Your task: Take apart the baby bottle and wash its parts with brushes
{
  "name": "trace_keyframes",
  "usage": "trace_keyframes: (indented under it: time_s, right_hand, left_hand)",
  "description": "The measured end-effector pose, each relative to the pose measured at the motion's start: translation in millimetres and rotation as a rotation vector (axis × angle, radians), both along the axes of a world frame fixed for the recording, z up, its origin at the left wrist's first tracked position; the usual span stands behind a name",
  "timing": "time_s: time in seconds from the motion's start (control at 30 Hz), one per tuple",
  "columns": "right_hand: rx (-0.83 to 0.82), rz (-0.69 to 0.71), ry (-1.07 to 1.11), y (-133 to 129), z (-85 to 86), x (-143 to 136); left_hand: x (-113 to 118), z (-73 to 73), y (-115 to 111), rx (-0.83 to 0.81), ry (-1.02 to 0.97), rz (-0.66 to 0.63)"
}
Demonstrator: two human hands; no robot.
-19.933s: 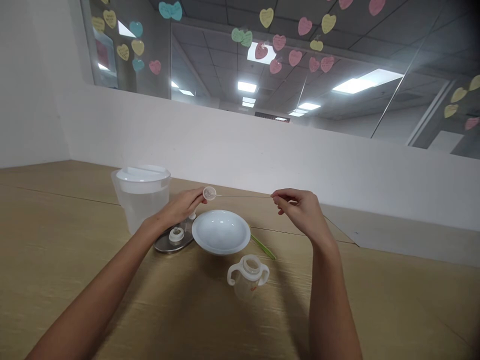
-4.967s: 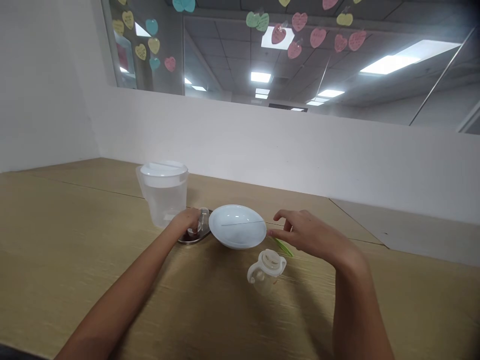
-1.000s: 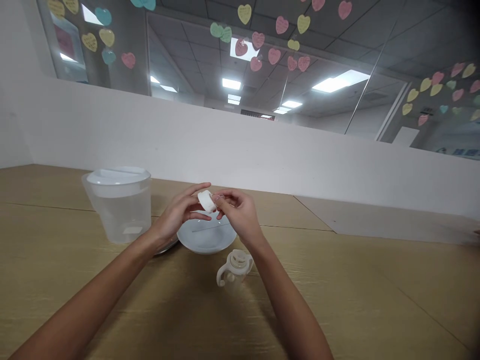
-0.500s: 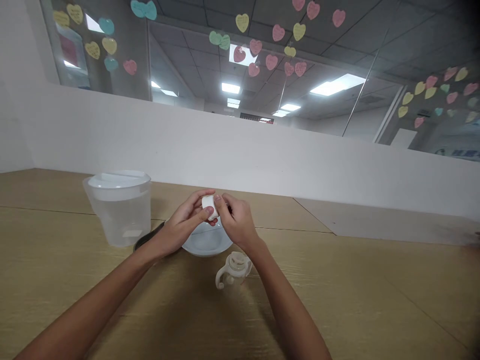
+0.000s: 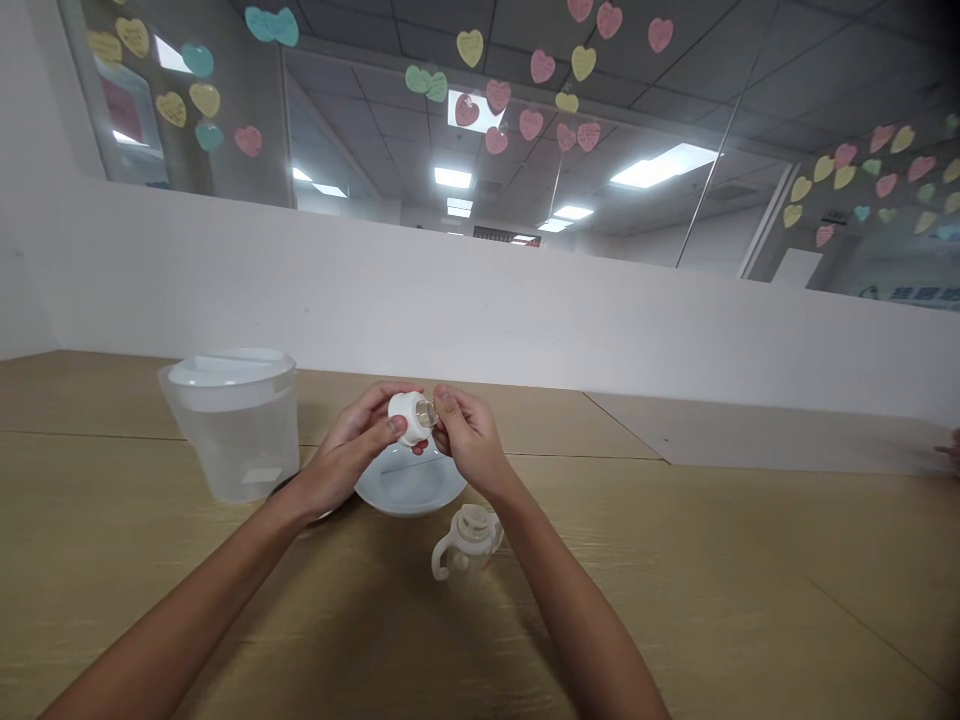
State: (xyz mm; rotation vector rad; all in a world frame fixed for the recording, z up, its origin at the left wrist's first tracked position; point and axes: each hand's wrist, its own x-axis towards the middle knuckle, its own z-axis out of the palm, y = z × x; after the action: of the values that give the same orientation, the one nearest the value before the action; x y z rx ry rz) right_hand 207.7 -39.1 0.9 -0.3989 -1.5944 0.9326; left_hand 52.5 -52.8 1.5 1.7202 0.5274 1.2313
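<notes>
My left hand (image 5: 346, 452) is closed around a white bottle collar (image 5: 405, 410), thumb in front and fingers behind. A clear teat (image 5: 426, 412) sticks out of the collar toward the right. My right hand (image 5: 471, 436) pinches the teat's tip between thumb and fingers. Both hands are above a white bowl (image 5: 411, 492), which they partly hide. Nearer to me, beside my right forearm, a clear baby bottle (image 5: 471, 530) with white curved handles stands upright with its top uncovered.
A translucent lidded pitcher (image 5: 247, 440) stands on the wooden table (image 5: 300, 640) at left. A dark-rimmed object (image 5: 339, 508) lies partly hidden under my left wrist. Behind is a white partition (image 5: 420, 300) below glass with heart notes. Another person's fingers (image 5: 951, 448) show at the right edge.
The collar has turned and the clear teat now shows between my hands. My right hand's fingers have moved from the collar onto the teat. The view has shifted slightly.
</notes>
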Motion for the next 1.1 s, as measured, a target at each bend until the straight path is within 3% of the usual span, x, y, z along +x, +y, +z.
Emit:
trace_keyframes:
  time_s: [0.23, 0.4, 0.47, 0.63, 0.83, 0.97, 1.1]
  right_hand:
    - [-0.087, 0.065, 0.044, -1, 3.2, -1]
    - [-0.026, -0.035, -0.061, -2, 4.0, 0]
    - [0.074, -0.194, -0.148, -3, 4.6, 2]
    - [0.404, -0.766, -0.448, -2, 3.3, 3]
    - [0.684, -1.185, -0.671, 4, -6.3, -3]
    - [0.596, -1.181, -0.749, -1, -2.9, -3]
    - [0.333, -0.891, -0.699, -11, 8.6, 2]
  left_hand:
    - [1, 0.3, 3, -0.023, -0.060, -0.048]
    - [1, 1.0, 3, -0.043, -0.070, -0.046]
    - [2, 0.5, 4, -0.026, -0.051, -0.017]
    - [3, 0.4, 9, 0.030, 0.023, 0.103]
    - [4, 3.0, 12, 0.111, 0.083, 0.193]
    - [2, 5.0, 14, 0.085, 0.096, 0.166]
    - [-2, 6.5, 14, -0.021, 0.064, 0.034]
